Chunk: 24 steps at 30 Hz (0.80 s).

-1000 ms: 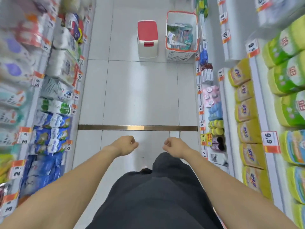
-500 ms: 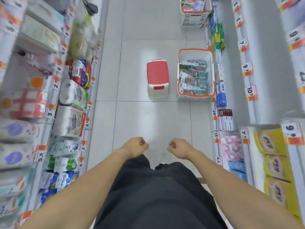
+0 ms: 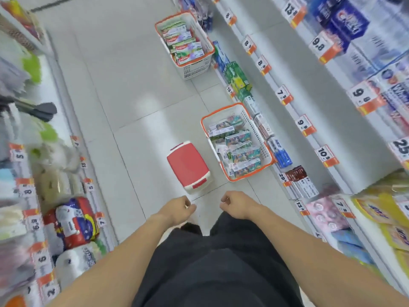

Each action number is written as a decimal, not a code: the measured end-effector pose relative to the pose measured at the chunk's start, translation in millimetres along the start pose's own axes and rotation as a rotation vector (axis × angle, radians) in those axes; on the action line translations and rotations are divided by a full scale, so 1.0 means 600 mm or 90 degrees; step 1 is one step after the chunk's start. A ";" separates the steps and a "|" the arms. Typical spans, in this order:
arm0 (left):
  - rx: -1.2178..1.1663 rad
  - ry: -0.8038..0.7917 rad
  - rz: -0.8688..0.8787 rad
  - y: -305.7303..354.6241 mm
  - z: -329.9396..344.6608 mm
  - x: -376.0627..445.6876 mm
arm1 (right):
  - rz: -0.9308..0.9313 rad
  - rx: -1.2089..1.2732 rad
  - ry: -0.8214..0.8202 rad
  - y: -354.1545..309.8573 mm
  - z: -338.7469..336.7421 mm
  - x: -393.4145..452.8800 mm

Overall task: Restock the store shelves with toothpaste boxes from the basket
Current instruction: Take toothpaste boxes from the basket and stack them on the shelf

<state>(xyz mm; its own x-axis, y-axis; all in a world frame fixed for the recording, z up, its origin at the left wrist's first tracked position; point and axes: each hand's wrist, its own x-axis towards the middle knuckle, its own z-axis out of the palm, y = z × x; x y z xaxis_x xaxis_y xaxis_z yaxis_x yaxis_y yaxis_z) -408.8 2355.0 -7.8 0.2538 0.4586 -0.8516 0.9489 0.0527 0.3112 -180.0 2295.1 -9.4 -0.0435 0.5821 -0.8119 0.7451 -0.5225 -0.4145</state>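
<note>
A white basket with an orange rim point(image 3: 257, 127) stands on the aisle floor against the right shelves, filled with several toothpaste boxes point(image 3: 240, 151). A second, similar basket point(image 3: 200, 67) with red-and-green toothpaste boxes point(image 3: 184, 44) stands farther down the aisle. My left hand point(image 3: 177, 209) and my right hand point(image 3: 236, 206) hang in front of my waist, fingers loosely curled, holding nothing. Both are short of the nearer basket. Toothpaste boxes point(image 3: 281, 154) line the bottom right shelf beside the basket.
A red-topped white step stool point(image 3: 188, 166) stands on the floor just left of the nearer basket. Shelves with paper rolls and packs point(image 3: 73, 220) run along the left; shelves with price tags point(image 3: 325, 155) run along the right. White tiled floor lies between.
The view has moved forward down the aisle and tilted; the stool and nearer basket are closer, and a second basket shows fully. Both hands keep the same loose pose.
</note>
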 end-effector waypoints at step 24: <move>0.309 -0.301 0.268 0.415 -0.418 0.604 | 0.280 0.540 0.223 0.027 -0.339 0.447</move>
<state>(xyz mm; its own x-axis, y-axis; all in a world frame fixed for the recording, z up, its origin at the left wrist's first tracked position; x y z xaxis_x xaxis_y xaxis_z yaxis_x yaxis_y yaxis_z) -127.3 2756.7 -133.2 0.5586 -0.0764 -0.8259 0.7039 -0.4830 0.5208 -44.3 2569.5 -150.0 0.4198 0.3102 -0.8529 -0.0752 -0.9247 -0.3733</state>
